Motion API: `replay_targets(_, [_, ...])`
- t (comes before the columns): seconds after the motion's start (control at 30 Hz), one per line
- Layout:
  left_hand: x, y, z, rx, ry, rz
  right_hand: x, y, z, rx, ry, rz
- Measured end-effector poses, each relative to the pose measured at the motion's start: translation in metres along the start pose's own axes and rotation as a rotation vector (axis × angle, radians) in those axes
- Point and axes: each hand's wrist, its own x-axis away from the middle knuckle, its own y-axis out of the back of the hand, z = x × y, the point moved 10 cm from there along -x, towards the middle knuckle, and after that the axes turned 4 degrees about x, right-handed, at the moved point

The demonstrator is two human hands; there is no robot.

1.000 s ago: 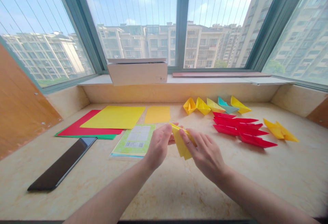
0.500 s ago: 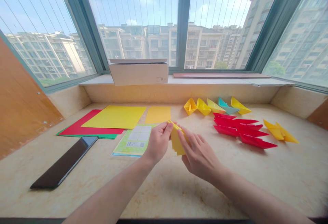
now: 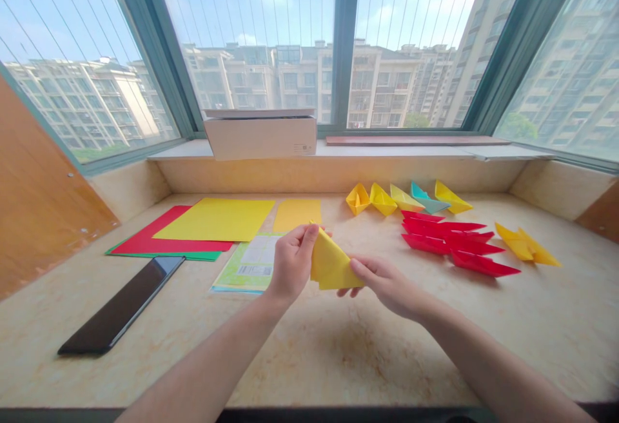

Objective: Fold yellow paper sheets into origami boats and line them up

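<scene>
A folded piece of yellow paper (image 3: pixel 334 264) is held above the counter between both hands. My left hand (image 3: pixel 294 262) pinches its upper left corner, thumb on top. My right hand (image 3: pixel 384 281) grips the lower right corner, thumb in front and fingertips showing below the edge. The paper's broad face points toward me, and its layers are folded into a roughly triangular shape. Beyond my right hand lie several red paper boats (image 3: pixel 449 236) in a cluster, with yellow folded boats (image 3: pixel 527 244) to their right.
Behind stands a row of yellow and blue paper boats (image 3: pixel 430 198). To the left lie yellow sheets (image 3: pixel 215 218), a red sheet (image 3: pixel 155 235), a green-patterned paper pack (image 3: pixel 249 268) and a black phone (image 3: pixel 120 307). A white box (image 3: pixel 261 138) rests on the window ledge.
The yellow paper has turned so its broad face shows more. My right hand has moved from its side to its lower right corner. My left hand still pinches the top.
</scene>
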Motion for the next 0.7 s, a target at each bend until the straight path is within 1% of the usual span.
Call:
replay_targets(0.03, [0.001,0.000,-0.001,-0.013,-0.006,-0.002,0.000,-0.006,-0.002,-0.042,-0.035,0.072])
replay_targets(0.1, [0.003,-0.002,-0.002,-0.017,-0.007,0.011,0.001,-0.010,-0.003,-0.102,-0.077,0.140])
replay_targets(0.17, [0.004,-0.005,-0.001,-0.006,0.003,0.030,0.003,-0.010,-0.004,-0.126,-0.093,0.154])
replay_targets(0.23, [0.004,-0.007,0.002,0.004,0.021,0.037,0.003,-0.009,-0.006,-0.117,-0.097,0.137])
replay_targets(0.33, [0.003,-0.009,0.006,0.014,0.052,0.038,0.001,-0.005,-0.012,-0.073,-0.113,0.075])
replay_targets(0.43, [0.003,-0.013,0.001,0.004,0.042,0.064,-0.002,0.002,-0.014,-0.033,-0.110,0.005])
replay_targets(0.5, [0.005,-0.021,-0.007,-0.006,0.016,0.129,-0.004,0.010,-0.010,-0.012,-0.083,-0.059])
replay_targets(0.6, [0.013,-0.039,-0.019,0.019,-0.016,0.279,-0.004,0.024,-0.002,0.035,-0.041,-0.177])
replay_targets(0.7, [0.020,-0.049,-0.022,0.022,-0.025,0.372,-0.003,0.036,0.001,0.084,-0.022,-0.280])
